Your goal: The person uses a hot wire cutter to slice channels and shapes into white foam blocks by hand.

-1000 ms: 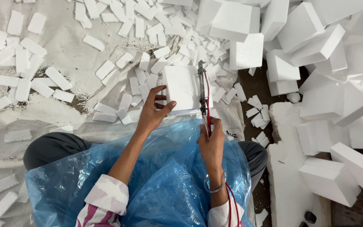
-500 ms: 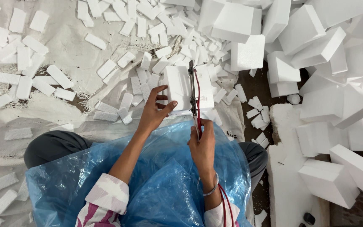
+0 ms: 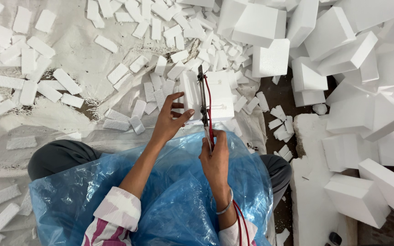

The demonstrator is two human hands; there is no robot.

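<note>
A white foam block (image 3: 220, 95) rests on end in front of my knees. My left hand (image 3: 168, 119) grips its left side with fingers spread on the foam. My right hand (image 3: 215, 155) is closed around the handle of a thin cutting tool (image 3: 203, 98) with a dark frame and red wires. The tool's frame stands upright inside the block, left of its middle, splitting it into a narrow left slab and a wider right part. Red wires run from the tool past my right wrist. A blue plastic sheet (image 3: 169, 205) covers my lap.
Several small cut foam slabs (image 3: 64, 82) lie scattered on the pale sheet to the left and ahead. Large uncut foam blocks (image 3: 352, 50) are piled at the right, with one big block (image 3: 359, 200) near my right knee. Foam crumbs litter the dark floor.
The cutting tool has shifted leftward through the block, from near its right edge to left of its middle. My right hand moved left with it; my left hand stays on the foam.
</note>
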